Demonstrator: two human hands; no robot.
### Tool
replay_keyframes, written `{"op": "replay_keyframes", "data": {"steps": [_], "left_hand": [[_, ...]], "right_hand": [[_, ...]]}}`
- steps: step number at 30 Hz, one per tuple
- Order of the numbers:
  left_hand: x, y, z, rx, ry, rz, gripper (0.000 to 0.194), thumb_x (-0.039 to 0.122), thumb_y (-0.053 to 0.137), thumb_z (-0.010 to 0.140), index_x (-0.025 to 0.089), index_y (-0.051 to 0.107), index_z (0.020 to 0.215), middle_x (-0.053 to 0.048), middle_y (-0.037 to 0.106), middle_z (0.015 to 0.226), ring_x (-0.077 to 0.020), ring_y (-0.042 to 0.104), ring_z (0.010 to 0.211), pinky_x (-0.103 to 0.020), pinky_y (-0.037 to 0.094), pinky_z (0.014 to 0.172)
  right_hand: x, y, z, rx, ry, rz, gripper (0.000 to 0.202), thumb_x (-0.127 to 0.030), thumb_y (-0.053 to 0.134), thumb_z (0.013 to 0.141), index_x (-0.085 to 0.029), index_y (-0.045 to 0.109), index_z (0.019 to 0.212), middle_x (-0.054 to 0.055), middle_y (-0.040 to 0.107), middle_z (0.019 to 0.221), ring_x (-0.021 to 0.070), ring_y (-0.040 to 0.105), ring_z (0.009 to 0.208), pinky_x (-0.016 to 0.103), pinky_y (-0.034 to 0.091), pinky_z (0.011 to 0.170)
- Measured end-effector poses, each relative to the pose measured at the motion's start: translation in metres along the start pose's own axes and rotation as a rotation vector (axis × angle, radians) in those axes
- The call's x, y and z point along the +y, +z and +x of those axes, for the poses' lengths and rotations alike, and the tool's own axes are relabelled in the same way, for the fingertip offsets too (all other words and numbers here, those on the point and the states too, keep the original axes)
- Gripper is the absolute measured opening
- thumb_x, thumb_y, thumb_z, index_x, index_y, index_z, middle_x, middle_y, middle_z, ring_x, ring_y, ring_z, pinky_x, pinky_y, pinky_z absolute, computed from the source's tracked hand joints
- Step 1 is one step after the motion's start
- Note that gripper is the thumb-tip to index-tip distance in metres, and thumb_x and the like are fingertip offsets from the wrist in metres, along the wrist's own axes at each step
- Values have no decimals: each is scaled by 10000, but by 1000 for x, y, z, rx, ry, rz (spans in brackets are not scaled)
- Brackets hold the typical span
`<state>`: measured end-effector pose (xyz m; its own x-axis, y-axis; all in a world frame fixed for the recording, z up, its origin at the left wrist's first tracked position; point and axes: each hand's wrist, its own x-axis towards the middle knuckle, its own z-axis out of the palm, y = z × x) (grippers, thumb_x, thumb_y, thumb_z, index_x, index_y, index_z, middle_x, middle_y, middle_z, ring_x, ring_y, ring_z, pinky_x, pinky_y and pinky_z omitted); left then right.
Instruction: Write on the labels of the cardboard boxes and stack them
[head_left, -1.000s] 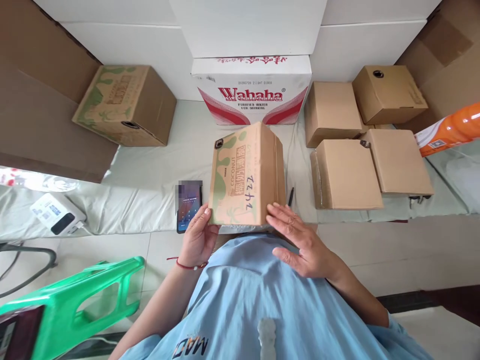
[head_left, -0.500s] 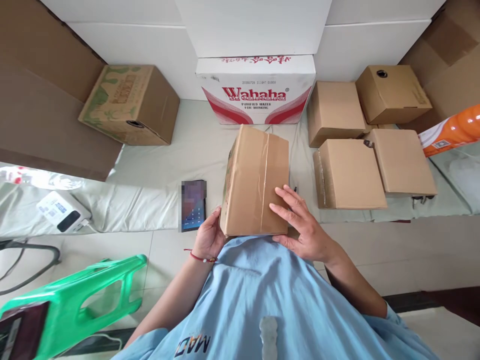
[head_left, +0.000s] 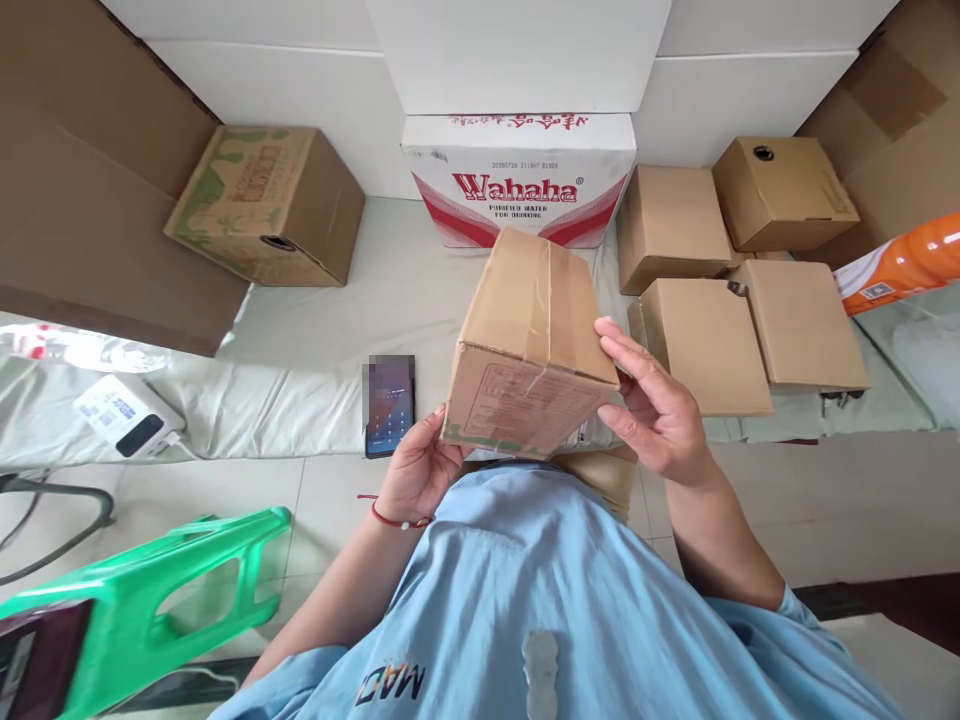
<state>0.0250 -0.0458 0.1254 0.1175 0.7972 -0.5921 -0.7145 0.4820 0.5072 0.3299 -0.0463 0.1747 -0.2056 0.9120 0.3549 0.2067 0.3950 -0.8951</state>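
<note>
A brown cardboard box (head_left: 525, 340) is tilted in front of my body, its taped face up and a printed side turned toward me. My left hand (head_left: 424, 465) grips its lower left corner, with the fingers partly hidden under it. At the box's right edge is my right hand (head_left: 656, 405), thumb and fingers spread, the fingertips at or very near the edge. A phone (head_left: 390, 405) with a lit screen lies just left of the box.
A white and red Wahaha carton (head_left: 517, 190) stands at the back. Several brown boxes (head_left: 705, 345) sit at the right beside an orange bottle (head_left: 904, 262). At the left are a printed box (head_left: 262, 205), a white device (head_left: 131, 415) and a green stool (head_left: 150, 600).
The box has tipped so that its printed side now shows toward me. My right hand has moved right and up, off the top face to the edge. The view has shifted slightly.
</note>
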Motion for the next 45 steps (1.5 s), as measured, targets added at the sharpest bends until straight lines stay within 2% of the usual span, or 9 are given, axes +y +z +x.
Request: {"op": "replay_keyframes", "data": {"steps": [7, 10, 13, 21, 26, 30, 34, 39, 45], "left_hand": [[-28, -15, 18, 53, -76, 56, 183, 111, 702, 947, 175, 789, 1094, -68, 853, 1035, -206, 827, 949, -328, 710, 908], [-34, -22, 24, -12, -40, 254, 163, 237, 678, 1020, 211, 790, 1135, -54, 852, 1163, -221, 826, 1081, -334, 707, 933], [-36, -27, 26, -99, -29, 419, 319, 399, 544, 1121, 224, 806, 1069, -21, 847, 1163, -237, 807, 1181, -290, 693, 898], [-46, -37, 30, -51, -72, 292, 223, 412, 732, 1027, 205, 814, 1016, -69, 853, 1119, -215, 846, 1011, -202, 709, 755], [-43, -46, 38, -128, -84, 448, 395, 515, 623, 1071, 210, 780, 874, -23, 852, 980, -193, 848, 849, -142, 616, 551], [-40, -45, 38, -82, -98, 404, 282, 424, 713, 1016, 193, 759, 861, -7, 836, 880, -137, 797, 691, -138, 587, 543], [-41, -39, 34, 3, -40, 335, 248, 392, 888, 866, 209, 758, 972, -1, 827, 898, -138, 783, 757, -219, 683, 712], [-40, -23, 31, 18, -8, 321, 321, 433, 925, 854, 189, 758, 980, -4, 799, 945, -120, 734, 794, -175, 611, 676], [-35, -5, 32, -62, 4, 335, 558, 531, 1007, 739, 200, 787, 1129, -12, 800, 1044, -131, 728, 868, -190, 595, 696]], "right_hand": [[-11, 27, 11, -26, -72, -75, 577, -314, 614, 1103, -373, 508, 1667, 43, 488, 1752, 339, 410, 1662, 630, 435, 1333], [-14, 50, 11, -78, -190, -89, 642, -223, 599, 1102, -355, 435, 1708, 70, 494, 1748, 296, 429, 1655, 574, 430, 1349], [-10, 76, 7, -136, -296, -170, 732, -159, 573, 1098, -305, 305, 1763, 116, 484, 1750, 266, 390, 1676, 542, 432, 1355], [10, 111, 0, -270, -314, -380, 644, -112, 475, 1110, -273, 389, 1728, 92, 480, 1755, 227, 376, 1682, 508, 410, 1375], [17, 106, -6, -174, -263, -328, 706, -107, 484, 1105, -300, 320, 1764, 80, 556, 1703, 229, 475, 1621, 482, 466, 1341], [23, 90, -27, -22, -151, -239, 581, -161, 534, 1103, -334, 509, 1657, 99, 671, 1570, 249, 629, 1465, 498, 552, 1243], [31, 66, -54, 57, 252, 66, 420, -449, 623, 1092, -305, 669, 1484, 116, 737, 1433, 276, 728, 1298, 488, 622, 1130], [36, 41, -56, 314, 583, 464, 685, -814, 500, 1022, -286, 704, 1407, 113, 751, 1420, 318, 693, 1364, 478, 668, 992], [31, 27, -32, 222, 667, 462, 553, -695, 712, 981, -307, 745, 1374, 57, 769, 1422, 299, 665, 1418, 462, 556, 1198]]}}
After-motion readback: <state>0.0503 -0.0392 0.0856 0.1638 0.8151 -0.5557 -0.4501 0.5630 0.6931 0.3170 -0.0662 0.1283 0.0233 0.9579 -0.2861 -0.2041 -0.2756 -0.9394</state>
